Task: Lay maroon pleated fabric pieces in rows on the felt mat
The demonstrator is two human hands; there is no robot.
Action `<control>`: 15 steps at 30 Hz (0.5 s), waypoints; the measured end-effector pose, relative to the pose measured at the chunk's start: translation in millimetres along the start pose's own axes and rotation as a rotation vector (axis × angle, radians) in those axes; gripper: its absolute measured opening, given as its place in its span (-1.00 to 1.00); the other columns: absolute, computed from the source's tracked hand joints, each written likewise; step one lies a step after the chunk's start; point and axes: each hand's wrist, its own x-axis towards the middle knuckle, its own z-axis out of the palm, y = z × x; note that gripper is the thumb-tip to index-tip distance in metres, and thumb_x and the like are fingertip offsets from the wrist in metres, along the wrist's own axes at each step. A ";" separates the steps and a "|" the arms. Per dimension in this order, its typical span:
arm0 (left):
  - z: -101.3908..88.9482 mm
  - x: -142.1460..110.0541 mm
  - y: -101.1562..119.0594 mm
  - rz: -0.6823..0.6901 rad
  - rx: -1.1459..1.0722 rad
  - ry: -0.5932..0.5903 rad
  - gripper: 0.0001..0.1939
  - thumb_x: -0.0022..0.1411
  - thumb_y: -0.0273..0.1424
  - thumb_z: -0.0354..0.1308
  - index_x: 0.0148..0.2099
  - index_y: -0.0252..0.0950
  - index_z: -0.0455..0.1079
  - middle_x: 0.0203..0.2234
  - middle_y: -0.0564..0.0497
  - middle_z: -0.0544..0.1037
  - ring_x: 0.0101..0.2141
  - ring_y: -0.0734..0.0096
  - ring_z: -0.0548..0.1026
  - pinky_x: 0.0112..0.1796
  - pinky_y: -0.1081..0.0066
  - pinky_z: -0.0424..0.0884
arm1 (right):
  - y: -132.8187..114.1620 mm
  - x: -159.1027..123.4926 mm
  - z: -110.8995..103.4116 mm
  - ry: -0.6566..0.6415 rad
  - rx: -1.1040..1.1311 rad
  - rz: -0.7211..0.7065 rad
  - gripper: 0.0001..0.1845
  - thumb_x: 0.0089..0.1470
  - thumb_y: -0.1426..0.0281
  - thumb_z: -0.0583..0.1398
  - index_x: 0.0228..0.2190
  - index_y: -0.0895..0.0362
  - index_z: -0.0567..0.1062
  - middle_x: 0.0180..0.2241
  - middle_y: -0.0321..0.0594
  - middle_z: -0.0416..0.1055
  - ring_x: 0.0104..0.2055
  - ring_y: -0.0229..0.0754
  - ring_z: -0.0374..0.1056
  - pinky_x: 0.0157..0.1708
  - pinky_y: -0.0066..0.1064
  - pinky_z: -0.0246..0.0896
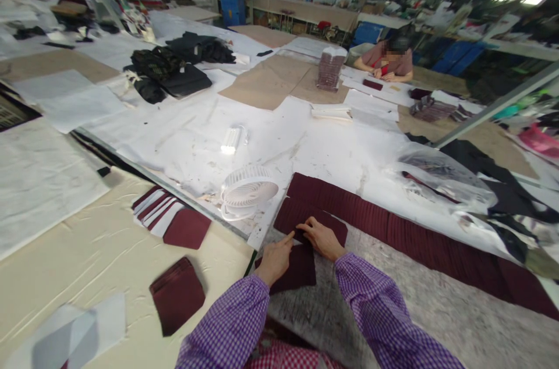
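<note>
A dark maroon fabric piece [329, 225] lies in front of me on the grey worktop, at the end of a row of overlapping pieces. My right hand [322, 238] bends its fingers down onto this piece and pinches near its edge. Close beside it, my left hand [275, 262] has thumb and forefinger together at the same near edge. Beneath my hands is another maroon fabric piece [301, 269], partly covered by the left hand. A long row of overlapped maroon pieces [393, 226] runs off to the right behind them.
On the cream surface at left lie a maroon stack [178, 296] and fanned maroon and white pieces [187, 227]. A white fan [248, 191] stands just beyond my left hand. Clear plastic [445, 174] lies at right. A co-worker [386, 60] sits across the table.
</note>
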 end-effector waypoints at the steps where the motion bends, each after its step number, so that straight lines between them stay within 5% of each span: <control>1: 0.2 0.0 -0.1 0.000 -0.005 -0.002 -0.74 0.29 -0.47 -0.09 -0.01 -0.33 0.31 0.16 -0.14 0.26 -0.23 0.34 0.51 -0.20 0.24 0.46 | -0.8 1.3 0.7 0.001 -0.001 -0.002 -0.67 0.16 0.46 0.05 -0.06 -0.07 0.37 -0.18 -0.27 0.26 -0.24 -0.28 0.31 -0.37 -0.54 0.22; 9: -0.7 -1.7 0.4 -0.009 -0.073 0.000 -0.70 0.31 -0.47 -0.11 0.04 -0.33 0.28 0.17 -0.16 0.24 -0.17 0.31 0.50 -0.15 0.22 0.44 | -8.6 -0.3 5.5 0.088 -0.036 0.080 -0.59 0.09 0.18 0.15 -0.07 0.13 0.31 -0.13 -0.13 0.27 -0.08 -0.11 0.25 -0.13 -0.33 0.23; 15: -3.7 -1.3 -2.1 0.005 -0.133 -0.014 -0.68 0.30 -0.47 -0.09 0.08 -0.30 0.26 0.17 -0.13 0.24 -0.08 0.31 0.45 -0.07 0.20 0.40 | -24.6 -0.3 20.6 0.164 -0.103 0.207 -0.53 0.08 0.12 0.11 -0.11 0.21 0.29 -0.10 0.02 0.24 -0.07 0.04 0.18 -0.17 -0.17 0.17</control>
